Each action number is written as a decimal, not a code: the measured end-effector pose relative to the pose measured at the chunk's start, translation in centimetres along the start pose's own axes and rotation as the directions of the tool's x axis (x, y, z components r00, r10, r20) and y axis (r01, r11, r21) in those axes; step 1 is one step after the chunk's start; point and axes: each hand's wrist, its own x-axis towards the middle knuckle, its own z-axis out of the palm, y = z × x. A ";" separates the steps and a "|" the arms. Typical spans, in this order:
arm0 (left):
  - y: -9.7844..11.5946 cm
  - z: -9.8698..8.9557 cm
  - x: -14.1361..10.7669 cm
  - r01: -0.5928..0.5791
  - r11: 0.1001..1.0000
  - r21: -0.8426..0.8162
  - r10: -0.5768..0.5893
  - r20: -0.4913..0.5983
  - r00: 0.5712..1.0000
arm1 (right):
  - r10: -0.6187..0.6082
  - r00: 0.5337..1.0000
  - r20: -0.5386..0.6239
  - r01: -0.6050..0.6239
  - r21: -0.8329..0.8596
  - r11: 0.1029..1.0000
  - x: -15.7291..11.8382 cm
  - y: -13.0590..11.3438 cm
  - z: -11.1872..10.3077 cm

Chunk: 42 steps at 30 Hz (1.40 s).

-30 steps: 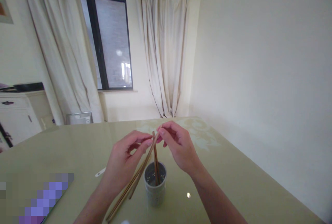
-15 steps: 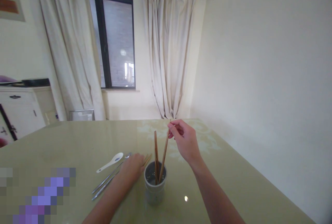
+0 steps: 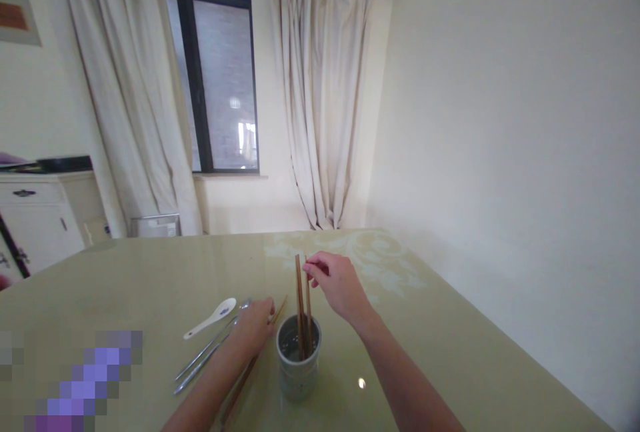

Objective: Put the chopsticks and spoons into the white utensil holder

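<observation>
A grey-green cup (image 3: 298, 379) stands upright near the table's front, with several wooden chopsticks (image 3: 301, 292) leaning in it. My right hand (image 3: 336, 283) is closed in a pinch at the top of one chopstick (image 3: 308, 299), whose lower end is inside the cup. Left of the cup, my left hand (image 3: 255, 325) is closed over other chopsticks (image 3: 243, 382) lying slantwise low at the table; their thin tips poke out past my fingers. Beyond its wrist lie long metal utensils (image 3: 200, 367), partly covered by the hand, and a white spoon (image 3: 210, 319) with a blue mark.
The glossy greenish table (image 3: 430, 365) runs up to the wall on the right. A pixelated purple patch hides the table's front left. Behind are curtains (image 3: 330, 85), a window (image 3: 225, 85) and a white cabinet (image 3: 43, 219).
My right hand has moved left and slightly down, bringing its chopstick from a tilt to nearly upright beside the others. My left hand has shifted slightly left, showing more of its chopsticks.
</observation>
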 end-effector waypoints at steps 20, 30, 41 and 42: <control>4.1 -10.9 -6.9 -0.591 0.622 -0.514 0.215 -0.614 0.759 | -0.151 0.988 -0.042 0.156 0.342 0.927 -2.0 -5.1 -1.7; 3.1 -10.0 -5.8 -0.479 0.821 -0.311 0.217 -0.606 0.765 | -0.127 0.959 -0.255 0.214 0.353 0.911 -2.4 -5.6 -4.0; 0.8 -3.0 -1.7 -0.008 0.981 0.193 -0.001 0.044 0.999 | -0.096 0.992 -0.087 0.100 0.039 0.994 -1.4 -3.6 -4.4; 0.8 -2.8 -1.6 -0.007 0.981 0.192 -0.003 0.052 0.999 | -0.087 0.994 -0.063 0.089 0.018 0.996 -1.3 -3.5 -4.2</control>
